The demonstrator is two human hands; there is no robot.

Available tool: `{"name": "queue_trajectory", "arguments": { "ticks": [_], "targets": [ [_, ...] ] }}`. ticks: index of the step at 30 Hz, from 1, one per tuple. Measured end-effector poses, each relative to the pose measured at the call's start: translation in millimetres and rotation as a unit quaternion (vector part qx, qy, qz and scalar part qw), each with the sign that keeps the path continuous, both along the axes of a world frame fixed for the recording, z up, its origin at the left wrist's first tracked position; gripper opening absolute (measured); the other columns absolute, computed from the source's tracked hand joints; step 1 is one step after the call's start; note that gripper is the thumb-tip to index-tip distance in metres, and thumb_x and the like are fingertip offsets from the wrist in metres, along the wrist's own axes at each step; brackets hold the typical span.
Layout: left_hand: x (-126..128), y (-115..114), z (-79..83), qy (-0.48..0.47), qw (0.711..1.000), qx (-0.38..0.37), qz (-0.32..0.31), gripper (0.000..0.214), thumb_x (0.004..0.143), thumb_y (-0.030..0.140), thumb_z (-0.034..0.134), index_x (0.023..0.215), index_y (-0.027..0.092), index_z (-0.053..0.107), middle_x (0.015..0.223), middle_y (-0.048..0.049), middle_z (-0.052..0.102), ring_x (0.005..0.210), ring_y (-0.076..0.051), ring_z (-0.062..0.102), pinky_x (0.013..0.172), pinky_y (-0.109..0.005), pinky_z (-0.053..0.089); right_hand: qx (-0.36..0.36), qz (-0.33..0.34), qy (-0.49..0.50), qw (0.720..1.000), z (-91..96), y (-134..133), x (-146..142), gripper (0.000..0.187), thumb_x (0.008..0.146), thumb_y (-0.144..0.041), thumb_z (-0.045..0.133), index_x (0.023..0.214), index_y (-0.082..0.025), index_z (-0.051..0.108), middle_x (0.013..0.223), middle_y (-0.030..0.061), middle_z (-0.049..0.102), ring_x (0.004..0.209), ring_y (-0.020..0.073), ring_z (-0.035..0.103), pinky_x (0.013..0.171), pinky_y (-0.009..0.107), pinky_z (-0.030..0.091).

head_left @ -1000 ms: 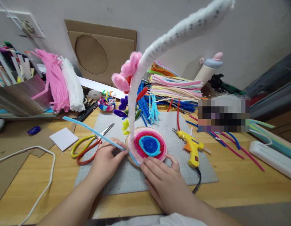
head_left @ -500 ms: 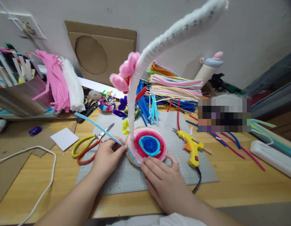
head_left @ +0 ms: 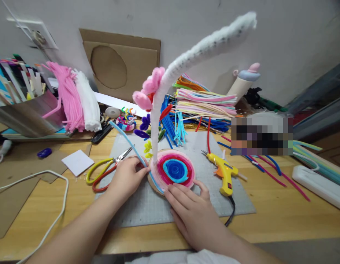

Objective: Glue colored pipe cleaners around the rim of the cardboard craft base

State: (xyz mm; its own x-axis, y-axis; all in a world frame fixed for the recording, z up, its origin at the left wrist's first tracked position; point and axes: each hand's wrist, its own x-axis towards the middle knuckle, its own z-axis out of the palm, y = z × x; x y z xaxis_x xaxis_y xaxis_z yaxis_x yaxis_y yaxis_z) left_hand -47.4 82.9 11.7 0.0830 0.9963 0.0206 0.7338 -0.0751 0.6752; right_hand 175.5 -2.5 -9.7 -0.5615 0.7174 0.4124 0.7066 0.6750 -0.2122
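A round cardboard base [head_left: 154, 187] is topped with coiled pipe cleaners [head_left: 174, 169] in blue, red and pink rings. A white fuzzy stem [head_left: 156, 121] rises from its back left and bends right at the top. Pink flowers [head_left: 149, 88] and small purple and yellow ones cling to the stem. My left hand [head_left: 131, 174] is closed, pinching a light blue pipe cleaner [head_left: 128, 141] at the base's left edge; part of that strand runs along the rim. My right hand [head_left: 189, 201] grips the base's front edge, fingers over the rim; its thumb is partly hidden.
Scissors [head_left: 104, 172] lie left of my left hand. On the grey cutting mat [head_left: 142, 216], a yellow glue gun [head_left: 225, 172] lies to the right. Pipe cleaner bundles [head_left: 205, 101] are piled behind. A white cable [head_left: 62, 198] crosses the left; a power strip [head_left: 321, 185] sits right.
My left hand has shifted slightly right and up along the base's edge. The light blue pipe cleaner's free end has swung right and stands steeper. My right hand stays in place; the view has shifted slightly.
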Motion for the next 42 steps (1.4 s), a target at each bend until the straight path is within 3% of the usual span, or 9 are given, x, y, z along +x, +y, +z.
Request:
{"name": "queue_trajectory", "arguments": {
  "ticks": [7,13,20,31,42],
  "targets": [
    [-2,11,6.0,0.024,0.998,-0.019,-0.047,0.015,0.072,0.036,0.068,0.078,0.022,0.069,0.077,-0.001,0.068,0.073,-0.021,0.061,0.068,-0.032,0.043,0.021,0.004,0.004,1.0,-2.9,1,-1,0.031,0.09,-0.021,0.058,0.121,-0.019,0.06,0.121,0.0047,0.069,0.114,0.0182,0.058,0.112,0.046,0.005],
    [-3,5,-3.8,-0.011,0.998,-0.013,-0.053,0.021,0.079,0.039,0.061,0.087,0.021,0.068,0.085,-0.002,0.07,0.081,-0.022,0.063,0.075,-0.034,0.046,0.042,0.014,-0.019,0.999,-5.2,-1,1,0.031,0.09,-0.02,0.055,0.121,-0.016,0.06,0.122,0.0064,0.068,0.118,0.018,0.055,0.115,0.046,-0.002],
    [-8,3,-13.8,-0.038,0.996,-0.012,-0.084,0.028,0.077,0.038,0.068,0.1,0.024,0.061,0.098,0.0001,0.068,0.088,-0.02,0.062,0.08,-0.033,0.048,0.037,0.011,-0.025,0.999,-5.0,-1,0,0.032,0.09,-0.021,0.056,0.121,-0.016,0.061,0.123,0.0062,0.068,0.119,0.0186,0.055,0.115,0.046,-0.002],
    [1,-6,-6.5,0.04,0.992,0.022,-0.119,0.049,0.063,0.041,0.081,0.098,0.022,0.053,0.1,-0.0032,0.055,0.096,-0.025,0.051,0.082,-0.039,0.042,0.021,0.006,-0.031,0.999,-2.3,-1,-1,0.033,0.09,-0.023,0.057,0.122,-0.017,0.059,0.12,0.0057,0.069,0.117,0.0186,0.056,0.114,0.047,-0.001],
    [1,-9,-8.9,0.079,0.989,0.028,-0.12,0.051,0.065,0.046,0.079,0.1,0.023,0.051,0.103,-0.004,0.055,0.1,-0.027,0.05,0.085,-0.041,0.04,0.034,0.011,-0.043,0.998,-6.1,-1,1,0.035,0.091,-0.025,0.055,0.125,-0.017,0.059,0.122,0.0069,0.068,0.118,0.0193,0.055,0.114,0.049,0.0]
  ]
}}
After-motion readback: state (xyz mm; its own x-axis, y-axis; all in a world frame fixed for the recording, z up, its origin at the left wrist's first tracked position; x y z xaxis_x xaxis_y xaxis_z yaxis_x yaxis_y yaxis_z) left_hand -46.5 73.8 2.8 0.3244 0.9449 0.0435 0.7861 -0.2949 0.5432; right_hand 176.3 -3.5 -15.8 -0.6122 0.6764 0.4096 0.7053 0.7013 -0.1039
